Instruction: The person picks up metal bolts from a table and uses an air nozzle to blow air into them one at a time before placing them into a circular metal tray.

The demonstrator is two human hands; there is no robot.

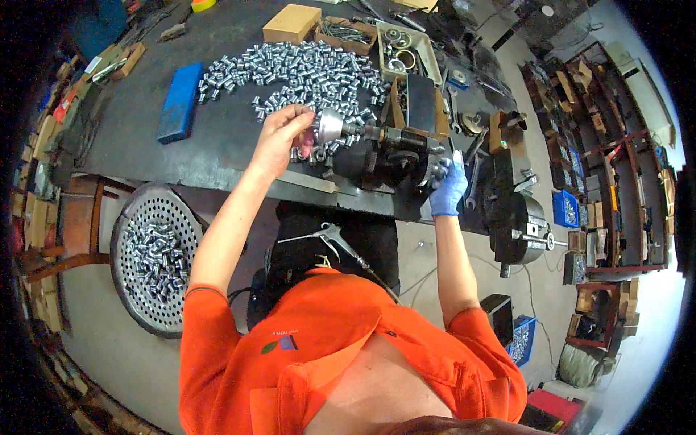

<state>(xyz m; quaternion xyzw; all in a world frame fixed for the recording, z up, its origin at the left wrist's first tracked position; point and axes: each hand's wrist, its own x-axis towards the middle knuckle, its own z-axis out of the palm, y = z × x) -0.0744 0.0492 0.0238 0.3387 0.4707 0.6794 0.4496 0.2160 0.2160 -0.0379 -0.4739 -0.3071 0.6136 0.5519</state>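
Note:
My bare left hand point(284, 138) is closed at the left end of a black bench fixture point(380, 159), thumb and fingers against a silver cone-shaped metal piece point(330, 126). That piece sits in line with the fixture's horizontal shaft. My right hand point(449, 187), in a blue glove, is at the fixture's other end with its fingers curled. Small shiny metal shapes point(439, 170) show beside those fingers; exactly what they grip is hidden. Behind the fixture, many short silver metal bushings point(290, 72) lie in a loose heap on the dark workbench point(232, 148).
A blue box point(180, 103) lies left of the heap. Cartons point(291, 25) and a tray of rings point(407, 51) stand behind. Wrenches point(473, 183) lie at right, near a black machine point(518, 228). Below the bench are an air blow gun point(332, 235) and a perforated stool point(138, 308) bearing bushings.

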